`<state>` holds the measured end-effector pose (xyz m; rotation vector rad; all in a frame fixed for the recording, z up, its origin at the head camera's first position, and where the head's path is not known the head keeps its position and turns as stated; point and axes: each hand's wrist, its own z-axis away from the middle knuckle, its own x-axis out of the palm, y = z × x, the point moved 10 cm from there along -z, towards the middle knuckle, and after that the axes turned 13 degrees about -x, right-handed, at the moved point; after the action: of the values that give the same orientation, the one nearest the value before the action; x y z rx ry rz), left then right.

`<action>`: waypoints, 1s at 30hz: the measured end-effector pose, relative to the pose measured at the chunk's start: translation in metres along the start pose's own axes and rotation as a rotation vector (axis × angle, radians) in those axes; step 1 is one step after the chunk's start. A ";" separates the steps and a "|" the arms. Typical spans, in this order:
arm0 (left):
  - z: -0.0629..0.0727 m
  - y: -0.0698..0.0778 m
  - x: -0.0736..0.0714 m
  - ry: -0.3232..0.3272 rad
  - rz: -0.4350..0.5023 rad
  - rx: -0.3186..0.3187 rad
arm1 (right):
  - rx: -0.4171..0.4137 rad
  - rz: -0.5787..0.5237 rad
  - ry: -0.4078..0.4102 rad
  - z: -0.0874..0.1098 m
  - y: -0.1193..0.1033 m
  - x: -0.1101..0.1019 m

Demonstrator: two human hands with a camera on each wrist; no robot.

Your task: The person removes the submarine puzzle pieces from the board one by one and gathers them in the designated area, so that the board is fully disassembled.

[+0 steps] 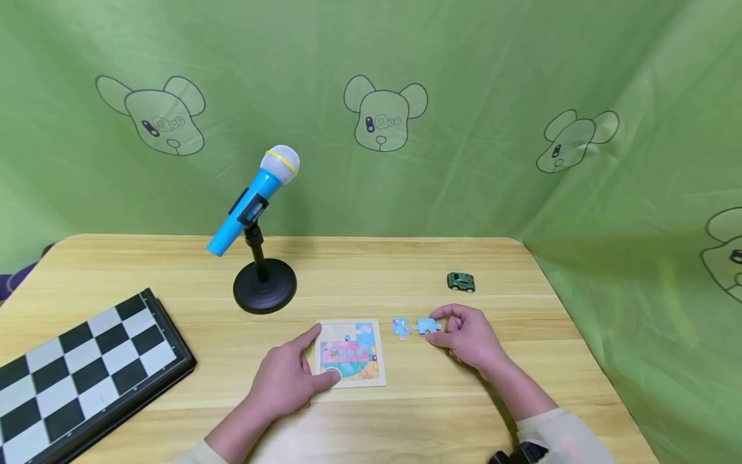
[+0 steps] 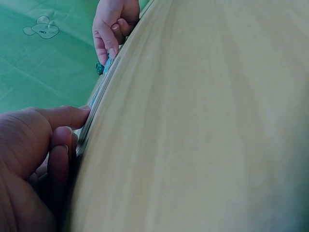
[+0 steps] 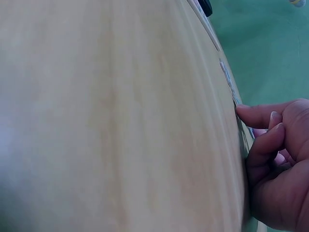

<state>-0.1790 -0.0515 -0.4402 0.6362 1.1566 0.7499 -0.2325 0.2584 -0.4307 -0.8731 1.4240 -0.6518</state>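
A small square jigsaw puzzle (image 1: 350,354) in a pale frame lies on the table, its picture pink, teal and blue. My left hand (image 1: 290,377) grips the frame's left side, index finger at the upper left corner and thumb over the lower edge. To the right of the frame, my right hand (image 1: 472,338) pinches a blue puzzle piece (image 1: 427,325) between thumb and index finger, close to the tabletop. A second puzzle piece (image 1: 400,327), blue with a pink mark, lies between that piece and the frame. In the right wrist view the fingertips (image 3: 244,113) are at table level.
A blue toy microphone (image 1: 246,206) leans in a black stand (image 1: 265,287) behind the puzzle. At the left lies a black-and-white checkered board (image 1: 87,367). A small green toy car (image 1: 461,281) stands beyond my right hand. Green cloth (image 1: 464,77) hangs behind the wooden table (image 1: 371,425).
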 end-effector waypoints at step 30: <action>-0.001 0.000 0.001 -0.004 0.007 -0.003 | 0.061 -0.096 -0.028 -0.002 0.004 0.004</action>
<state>-0.1795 -0.0506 -0.4416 0.6393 1.1498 0.7564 -0.2351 0.2574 -0.4360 -0.9030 1.3366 -0.7485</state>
